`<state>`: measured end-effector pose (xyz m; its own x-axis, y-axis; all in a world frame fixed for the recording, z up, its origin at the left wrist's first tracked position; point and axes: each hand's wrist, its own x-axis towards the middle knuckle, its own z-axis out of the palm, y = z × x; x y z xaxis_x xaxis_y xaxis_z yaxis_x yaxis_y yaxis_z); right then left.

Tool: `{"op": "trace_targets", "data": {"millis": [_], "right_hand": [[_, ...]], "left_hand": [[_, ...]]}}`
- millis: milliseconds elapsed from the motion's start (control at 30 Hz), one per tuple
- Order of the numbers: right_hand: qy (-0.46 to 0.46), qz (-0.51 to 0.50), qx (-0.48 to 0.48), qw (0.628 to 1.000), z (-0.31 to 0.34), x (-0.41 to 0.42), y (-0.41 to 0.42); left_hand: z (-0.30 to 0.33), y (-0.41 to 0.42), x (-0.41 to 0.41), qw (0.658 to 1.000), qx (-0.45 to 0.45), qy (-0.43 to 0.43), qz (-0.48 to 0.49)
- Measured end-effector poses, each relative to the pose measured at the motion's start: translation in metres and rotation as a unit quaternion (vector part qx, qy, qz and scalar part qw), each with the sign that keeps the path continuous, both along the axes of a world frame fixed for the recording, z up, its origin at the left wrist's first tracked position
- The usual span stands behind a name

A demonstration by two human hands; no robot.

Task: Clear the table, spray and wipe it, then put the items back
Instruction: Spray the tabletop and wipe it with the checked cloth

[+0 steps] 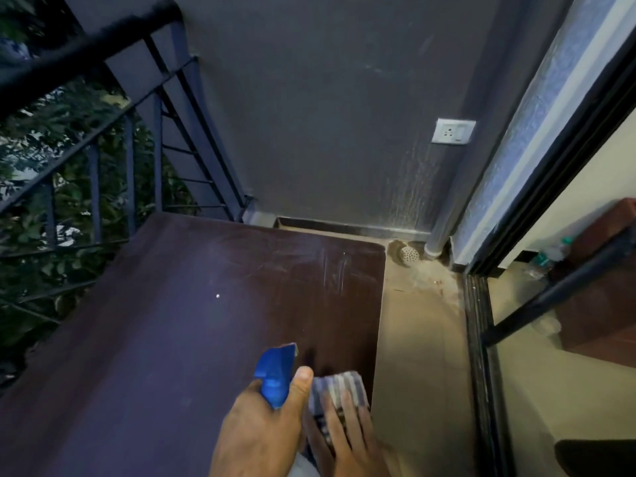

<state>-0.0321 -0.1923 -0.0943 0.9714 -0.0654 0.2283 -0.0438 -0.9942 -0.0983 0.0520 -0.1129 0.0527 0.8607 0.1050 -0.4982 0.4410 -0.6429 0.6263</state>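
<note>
The dark brown table (192, 321) fills the lower left of the head view; its top is bare except for a tiny white speck (218, 296) and pale streaks near the far right corner. My left hand (258, 432) grips a spray bottle with a blue head (275, 376), nozzle pointing away over the table. Beside it my right hand (347, 438) lies flat on a grey striped cloth (339, 387) at the table's near right edge. The bottle's body is hidden by my hand.
A black metal railing (103, 139) borders the table on the left, with foliage behind. A grey wall with a white socket (453, 131) stands ahead. Right of the table are a beige floor strip, a floor drain (409, 253), a pipe, a sliding door track (478, 339) and plastic bottles (545, 258).
</note>
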Motion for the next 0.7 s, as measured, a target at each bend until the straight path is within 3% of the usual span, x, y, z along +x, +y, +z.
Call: {"op": "trace_targets", "data": {"millis": [67, 100, 167, 233, 300, 533, 700], "right_hand": [[0.071, -0.019, 0.139, 0.988, 0.011, 0.008, -0.003], [0.075, -0.039, 0.146, 0.986, 0.014, 0.014, -0.008], [0.028, -0.045, 0.063, 0.997, 0.003, 0.026, -0.021], [0.066, -0.027, 0.032, 0.997, -0.004, 0.045, -0.045], [0.129, -0.029, 0.09, 0.987, -0.006, 0.079, -0.059], [0.146, -0.083, 0.106, 0.98, -0.003, 0.224, -0.13], [0.154, -0.049, 0.115, 0.98, 0.001, 0.198, -0.117]], "left_hand": [[-0.002, -0.007, 0.013, 1.0, 0.007, 0.015, 0.013], [-0.003, -0.01, 0.019, 1.0, 0.007, 0.017, 0.022], [-0.006, -0.015, 0.03, 1.0, 0.004, 0.011, 0.029], [-0.009, -0.018, 0.039, 1.0, -0.004, 0.012, 0.022], [-0.013, -0.02, 0.048, 0.999, -0.009, 0.024, 0.018], [-0.025, -0.031, 0.072, 1.0, 0.013, 0.022, 0.004], [-0.025, -0.037, 0.095, 1.0, 0.004, 0.021, -0.002]]}}
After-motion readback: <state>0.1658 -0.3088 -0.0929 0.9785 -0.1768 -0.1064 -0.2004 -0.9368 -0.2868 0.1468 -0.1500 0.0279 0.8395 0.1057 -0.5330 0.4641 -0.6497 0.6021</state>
